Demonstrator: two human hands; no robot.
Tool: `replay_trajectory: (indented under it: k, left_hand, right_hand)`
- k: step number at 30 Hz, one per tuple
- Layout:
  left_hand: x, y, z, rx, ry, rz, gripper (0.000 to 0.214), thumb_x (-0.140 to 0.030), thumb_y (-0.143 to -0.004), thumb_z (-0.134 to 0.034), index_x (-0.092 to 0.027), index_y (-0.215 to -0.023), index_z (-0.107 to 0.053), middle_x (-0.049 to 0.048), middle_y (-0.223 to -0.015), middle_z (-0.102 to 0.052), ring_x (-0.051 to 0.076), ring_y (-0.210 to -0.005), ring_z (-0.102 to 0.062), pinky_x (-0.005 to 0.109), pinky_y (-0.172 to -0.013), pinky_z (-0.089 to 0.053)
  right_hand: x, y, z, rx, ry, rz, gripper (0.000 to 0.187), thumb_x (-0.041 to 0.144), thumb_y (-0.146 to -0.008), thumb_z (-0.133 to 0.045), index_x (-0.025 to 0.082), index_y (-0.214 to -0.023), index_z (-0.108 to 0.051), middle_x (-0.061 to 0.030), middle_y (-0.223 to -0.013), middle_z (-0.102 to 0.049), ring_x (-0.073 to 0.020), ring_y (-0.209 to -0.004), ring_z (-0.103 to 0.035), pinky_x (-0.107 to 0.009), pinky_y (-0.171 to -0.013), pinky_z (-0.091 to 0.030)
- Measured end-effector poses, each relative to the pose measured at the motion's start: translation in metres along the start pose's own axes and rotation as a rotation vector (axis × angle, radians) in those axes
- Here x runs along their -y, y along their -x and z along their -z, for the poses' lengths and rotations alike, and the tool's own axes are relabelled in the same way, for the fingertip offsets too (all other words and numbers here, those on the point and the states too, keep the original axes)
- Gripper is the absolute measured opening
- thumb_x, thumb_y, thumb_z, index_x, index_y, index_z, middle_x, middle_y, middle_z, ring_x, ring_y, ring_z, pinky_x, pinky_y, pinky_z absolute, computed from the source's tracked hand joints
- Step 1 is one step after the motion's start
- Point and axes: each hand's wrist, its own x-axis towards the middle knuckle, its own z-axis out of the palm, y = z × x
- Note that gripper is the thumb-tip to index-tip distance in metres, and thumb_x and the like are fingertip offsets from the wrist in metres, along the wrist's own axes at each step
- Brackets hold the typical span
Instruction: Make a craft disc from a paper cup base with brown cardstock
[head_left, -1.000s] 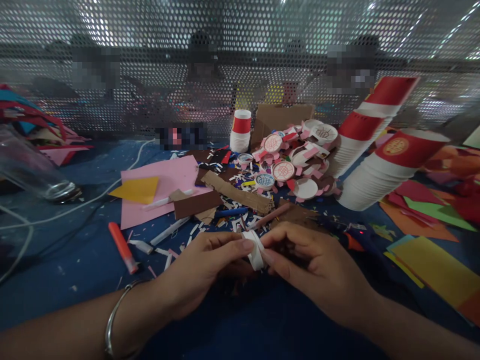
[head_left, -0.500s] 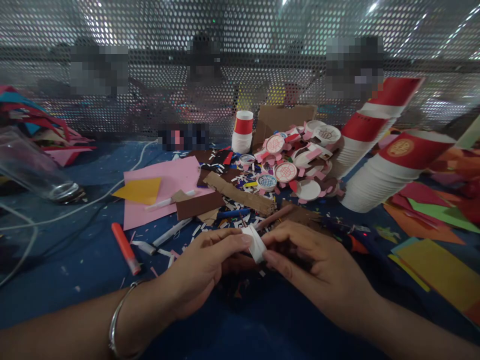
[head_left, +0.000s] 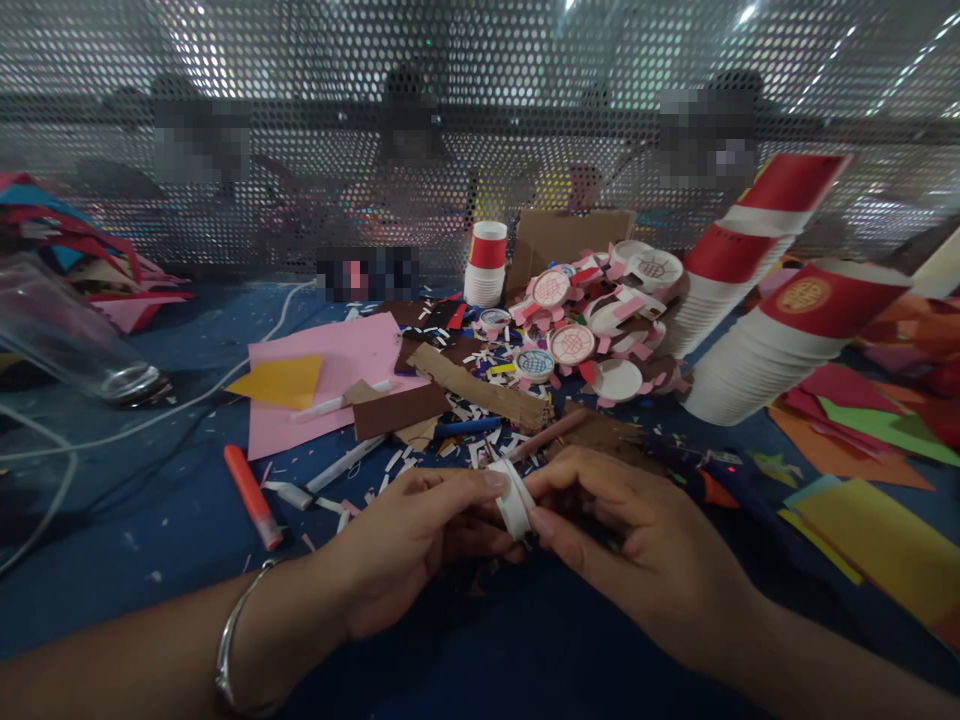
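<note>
Bare blue tabletop (head_left: 150,520) left of the hands; scrap clutter (head_left: 480,400) and cup stacks (head_left: 757,340) ahead.

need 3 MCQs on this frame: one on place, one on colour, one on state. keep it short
1. Where does the orange marker lie?
A. on the blue table left of the left hand
B. on the pink sheet
C. inside a cup

2. What colour is the sheet under the yellow paper piece?
A. green
B. pink
C. black

3. How is the white paper strip held?
A. lying loose on the table
B. in the left hand alone
C. pinched between both hands

Answers:
1. A, the marker lies on bare blue cloth, left of the left hand and below the pink sheet.
2. B, the sheet under the yellow piece is pink.
3. C, fingertips of the left hand and of the right hand meet on the strip from either side.
</note>
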Motion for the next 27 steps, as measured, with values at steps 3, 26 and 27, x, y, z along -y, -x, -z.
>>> replay_trajectory:
  k: [3, 26, 27]
  left_hand:
    - [0.0002, -0.0009, 0.0005, 0.014, 0.021, -0.017, 0.025, -0.035, -0.087, -0.073, -0.011, -0.087, -0.08, 0.0078, -0.085, -0.076, 0.016, -0.076, -0.071, 0.026, -0.08, -0.058]
    - [-0.0014, 0.0031, -0.0034, -0.032, 0.153, -0.09, 0.017, -0.025, -0.084, -0.077, -0.012, -0.093, -0.083, 0.0083, -0.1, -0.078, 0.018, -0.089, -0.068, 0.027, -0.083, -0.062]
    - [-0.0015, 0.0028, -0.0033, -0.033, 0.159, -0.08, 0.017, -0.025, -0.084, -0.077, -0.012, -0.093, -0.083, 0.0084, -0.1, -0.078, 0.017, -0.088, -0.068, 0.027, -0.083, -0.062]
  right_hand:
    - [-0.0019, 0.0003, -0.0003, -0.021, 0.049, 0.01, 0.012, 0.017, -0.096, -0.059, 0.022, -0.099, -0.07, -0.0001, -0.087, -0.073, -0.0125, -0.076, -0.07, -0.022, -0.069, -0.054]
    - [-0.0042, 0.0027, -0.0023, -0.09, 0.229, 0.193, 0.018, 0.011, -0.096, -0.059, 0.022, -0.104, -0.07, -0.0018, -0.094, -0.07, -0.0143, -0.09, -0.065, -0.024, -0.082, -0.052]
    - [-0.0043, 0.0028, -0.0024, -0.088, 0.229, 0.19, 0.017, 0.011, -0.096, -0.059, 0.022, -0.104, -0.07, -0.002, -0.094, -0.07, -0.0143, -0.09, -0.065, -0.024, -0.082, -0.052]
